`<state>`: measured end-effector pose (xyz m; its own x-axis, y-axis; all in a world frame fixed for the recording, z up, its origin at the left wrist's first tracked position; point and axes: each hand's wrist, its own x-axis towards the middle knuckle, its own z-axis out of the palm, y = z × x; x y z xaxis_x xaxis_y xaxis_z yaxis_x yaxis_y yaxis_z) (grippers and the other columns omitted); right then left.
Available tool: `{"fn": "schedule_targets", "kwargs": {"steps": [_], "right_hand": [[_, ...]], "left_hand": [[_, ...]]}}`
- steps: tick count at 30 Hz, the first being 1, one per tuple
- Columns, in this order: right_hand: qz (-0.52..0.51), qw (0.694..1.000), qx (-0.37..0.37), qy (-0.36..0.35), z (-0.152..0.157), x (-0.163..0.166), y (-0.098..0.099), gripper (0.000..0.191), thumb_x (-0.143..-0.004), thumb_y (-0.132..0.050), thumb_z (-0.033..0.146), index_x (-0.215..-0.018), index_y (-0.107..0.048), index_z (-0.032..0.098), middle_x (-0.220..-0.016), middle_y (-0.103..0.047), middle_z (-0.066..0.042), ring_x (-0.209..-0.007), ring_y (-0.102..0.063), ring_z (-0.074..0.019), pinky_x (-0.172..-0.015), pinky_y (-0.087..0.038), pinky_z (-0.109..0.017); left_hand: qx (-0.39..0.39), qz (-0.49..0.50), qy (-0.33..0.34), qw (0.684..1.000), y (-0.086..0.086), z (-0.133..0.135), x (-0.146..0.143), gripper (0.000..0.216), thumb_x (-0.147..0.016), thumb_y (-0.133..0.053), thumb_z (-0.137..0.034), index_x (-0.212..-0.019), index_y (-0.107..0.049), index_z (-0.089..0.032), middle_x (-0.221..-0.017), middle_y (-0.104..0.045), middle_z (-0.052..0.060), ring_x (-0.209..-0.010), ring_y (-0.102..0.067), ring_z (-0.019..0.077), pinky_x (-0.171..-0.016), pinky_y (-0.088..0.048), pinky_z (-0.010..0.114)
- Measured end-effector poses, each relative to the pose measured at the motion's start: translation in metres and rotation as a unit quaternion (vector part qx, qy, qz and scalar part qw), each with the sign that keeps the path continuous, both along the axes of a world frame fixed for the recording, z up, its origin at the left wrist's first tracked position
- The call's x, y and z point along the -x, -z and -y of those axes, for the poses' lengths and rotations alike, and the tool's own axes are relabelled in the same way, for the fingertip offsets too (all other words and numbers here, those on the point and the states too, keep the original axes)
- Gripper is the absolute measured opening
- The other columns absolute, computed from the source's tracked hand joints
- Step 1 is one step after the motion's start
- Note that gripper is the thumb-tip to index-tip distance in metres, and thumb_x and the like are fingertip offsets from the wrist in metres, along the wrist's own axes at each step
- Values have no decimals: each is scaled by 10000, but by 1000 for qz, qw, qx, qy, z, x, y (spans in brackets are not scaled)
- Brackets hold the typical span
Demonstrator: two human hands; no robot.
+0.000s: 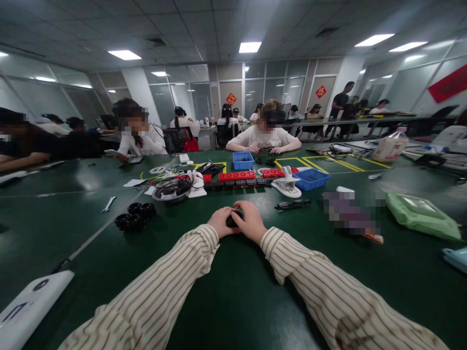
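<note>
Item: one small black object (235,218), centre of the frame, low over or resting on the green table (233,301); contact with the surface cannot be told. Largely hidden by fingers; exact form unclear.

Left hand (219,222): curled about the object's left side, grasping.
Right hand (251,221): wrapped over its right side, thumb across the near face, grasping. Firmness of either grip cannot be told.

Handling, by judgement: light, probably stiff, perhaps a little slippery if smooth; no sign of fragility. Best held by opposite sides between thumb and fingertips.

Surroundings: cluster of black round parts (135,217), left of centre; wrench (108,204), farther left; white clamp (287,184) beside a blue tray (313,183), right of centre; green packet (421,214), right edge; white power bank (34,304), lower left.
</note>
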<state>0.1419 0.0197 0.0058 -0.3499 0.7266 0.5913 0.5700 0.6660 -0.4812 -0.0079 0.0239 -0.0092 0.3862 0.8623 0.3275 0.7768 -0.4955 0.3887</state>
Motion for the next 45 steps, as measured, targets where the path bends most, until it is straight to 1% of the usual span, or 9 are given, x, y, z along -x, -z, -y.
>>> {"fn": "schedule_targets", "kwargs": {"steps": [7, 9, 13, 18, 21, 27, 34, 40, 45], "right_hand": [[85, 989, -95, 77, -13, -22, -27, 357, -805, -455, 418, -1032, -513, 148, -1056, -517, -117, -1011, -437, -248, -886, -314, -387], [104, 967, -122, 196, -28, -51, -43, 412, -802, -445, 419, -1092, -495, 130, -1161, -458, -151, -1091, -379, -292, -929, -254, -445], [118, 863, -55, 488, -59, -131, -52, 668, -781, -438, 447, -1298, -269, 61, -1328, -252, -240, -1158, -305, -394, -913, -112, -611], [118, 806, 113, 569, -71, -183, -43, 802, -786, -376, 553, -1332, -181, -1, -1255, -323, -315, -1134, -347, -441, -885, -99, -637], [97, 847, 12, 522, -58, -152, -53, 751, -803, -371, 542, -1329, -200, 34, -1267, -332, -274, -1099, -389, -407, -901, -115, -610], [122, 981, -66, 136, -3, -29, -51, 510, -826, -399, 495, -1184, -420, 133, -1029, -526, -151, -961, -464, -287, -814, -336, -403], [199, 978, 4, 54, 8, 0, -9, 285, -764, -535, 446, -820, -551, 167, -801, -550, -84, -795, -503, -236, -688, -381, -348], [168, 985, 0, -25, 1, -9, -5, 314, -740, -551, 231, -1053, -540, 217, -1007, -501, -60, -928, -464, -195, -794, -375, -327], [116, 993, -1, -4, 5, -4, -1, 535, -756, -546, 374, -1230, -395, 177, -1133, -442, -105, -1014, -430, -235, -847, -360, -369]], "left_hand": [[-3, -20, -10, 1000, -5, 5, -2, 587, -592, -687, -493, -1058, -535, -171, -1053, -541, 80, -998, -497, 259, -911, -378, 407], [3, -12, -9, 1000, -5, 5, 0, 615, -603, -677, -506, -1098, -512, -181, -1096, -520, 84, -1032, -478, 263, -927, -363, 413], [19, -1, -17, 1000, -3, 2, 3, 729, -612, -661, -529, -1210, -426, -186, -1187, -466, 103, -1111, -424, 283, -963, -324, 437], [15, -4, -22, 1000, 1, -1, 5, 799, -622, -636, -562, -1274, -355, -197, -1235, -428, 108, -1151, -384, 294, -979, -298, 448], [20, -6, -24, 999, 2, -1, 6, 815, -627, -626, -572, -1285, -339, -186, -1241, -423, 115, -1154, -379, 298, -976, -299, 451], [-18, -6, -35, 999, 3, 0, 2, 694, -592, -675, -508, -1164, -459, -180, -1137, -497, 94, -1073, -445, 280, -933, -338, 427], [-34, -60, -26, 997, 4, -2, 0, 253, -609, -636, -258, -850, -618, -181, -904, -569, 52, -878, -517, 242, -838, -399, 381], [-4, -33, -4, 999, 10, -8, 5, 291, -612, -655, -271, -872, -628, -144, -1005, -576, 82, -966, -512, 250, -879, -401, 358], [-12, -50, -8, 999, 8, -5, 3, 495, -587, -664, -301, -1044, -535, -160, -1076, -545, 90, -1017, -485, 269, -919, -359, 400]]}}
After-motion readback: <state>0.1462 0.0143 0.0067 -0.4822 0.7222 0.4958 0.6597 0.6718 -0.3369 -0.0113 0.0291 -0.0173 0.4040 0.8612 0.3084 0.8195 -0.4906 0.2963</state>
